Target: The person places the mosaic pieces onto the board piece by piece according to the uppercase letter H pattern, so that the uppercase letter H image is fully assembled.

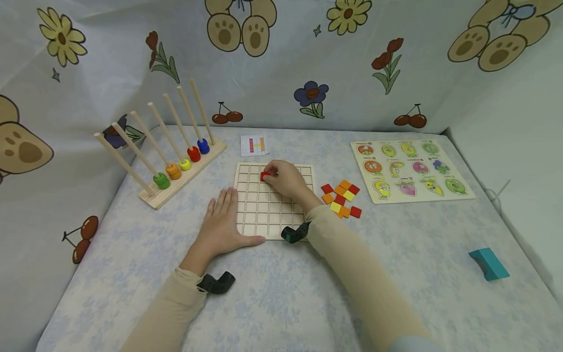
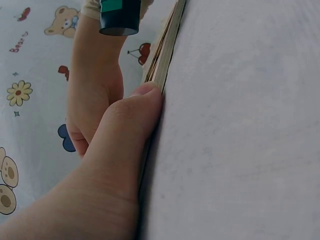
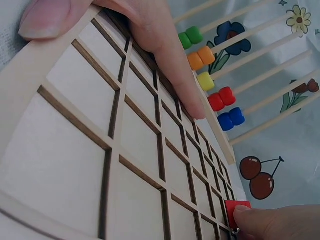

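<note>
A light wooden grid board (image 1: 252,215) lies flat on the table. My left hand (image 1: 221,222) spreads along its left side, thumb against the near edge and fingers straight; the left wrist view shows the thumb (image 2: 135,107) at the board's edge. Over the upper part of the grid, my right hand (image 1: 286,180) pinches a red square tile (image 1: 265,176) between thumb and fingers. In the right wrist view the red tile (image 3: 236,212) sits right at the far grid cells. Loose red, orange and yellow tiles (image 1: 339,200) lie to the right of the board.
Behind the board is a small pattern card (image 1: 254,145). A wooden peg stand (image 1: 189,171) with coloured beads stands at the left. On the right lie a fruit picture board (image 1: 413,168) and a teal arched block (image 1: 489,264). A patterned cloth (image 1: 272,73) hangs behind the table.
</note>
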`<state>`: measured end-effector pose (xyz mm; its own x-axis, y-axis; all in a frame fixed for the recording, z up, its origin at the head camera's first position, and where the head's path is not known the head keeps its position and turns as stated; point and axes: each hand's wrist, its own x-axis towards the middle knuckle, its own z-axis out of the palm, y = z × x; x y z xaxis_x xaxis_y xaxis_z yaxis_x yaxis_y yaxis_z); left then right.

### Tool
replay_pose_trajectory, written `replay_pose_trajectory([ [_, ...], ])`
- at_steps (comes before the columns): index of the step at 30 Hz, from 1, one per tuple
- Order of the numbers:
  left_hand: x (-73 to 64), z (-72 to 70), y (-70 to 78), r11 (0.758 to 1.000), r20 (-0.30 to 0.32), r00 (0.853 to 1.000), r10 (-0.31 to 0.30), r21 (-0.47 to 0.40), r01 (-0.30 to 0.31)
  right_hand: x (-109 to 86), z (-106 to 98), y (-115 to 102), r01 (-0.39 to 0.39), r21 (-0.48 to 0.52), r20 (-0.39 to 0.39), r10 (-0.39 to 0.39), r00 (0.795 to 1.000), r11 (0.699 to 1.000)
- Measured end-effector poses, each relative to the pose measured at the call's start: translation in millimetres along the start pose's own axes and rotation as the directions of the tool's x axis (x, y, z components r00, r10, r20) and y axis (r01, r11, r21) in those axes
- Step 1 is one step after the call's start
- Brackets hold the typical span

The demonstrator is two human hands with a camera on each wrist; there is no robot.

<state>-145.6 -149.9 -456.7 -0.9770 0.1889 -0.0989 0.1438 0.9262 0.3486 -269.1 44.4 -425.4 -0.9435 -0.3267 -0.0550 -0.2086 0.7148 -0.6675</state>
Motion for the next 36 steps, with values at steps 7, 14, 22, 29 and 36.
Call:
replay_pose_trajectory([
  [7, 0.0, 0.0, -0.1, 1.000, 0.001, 1.000, 0.002, 0.000, -0.002, 0.7, 1.5, 0.5, 0.021, -0.049, -0.001, -0.021, 1.000, 0.999],
  [14, -0.1, -0.7, 0.6, 1.000, 0.004, 1.000, 0.002, 0.000, -0.002, 1.3, 1.7, 1.8, 0.037, -0.101, 0.004, -0.037, 0.999, 0.994],
  [22, 0.1, 0.2, 0.4, 1.000, 0.001, 1.000, 0.001, 0.003, -0.001, -3.1, -1.7, 2.0, 0.048, -0.156, 0.022, -0.045, 0.999, 0.987],
  [29, 0.4, 1.5, 1.8, 1.000, 0.003, 1.000, -0.005, -0.001, 0.005, -17.4, -18.4, 7.4, 0.056, -0.084, 0.027, -0.054, 0.998, 0.995],
  [36, 0.1, 1.1, 1.4, 1.000, -0.001, 1.000, -0.008, 0.000, 0.008, -39.6, -48.5, 26.7, 0.068, -0.048, -0.022, -0.069, 0.997, 0.997],
])
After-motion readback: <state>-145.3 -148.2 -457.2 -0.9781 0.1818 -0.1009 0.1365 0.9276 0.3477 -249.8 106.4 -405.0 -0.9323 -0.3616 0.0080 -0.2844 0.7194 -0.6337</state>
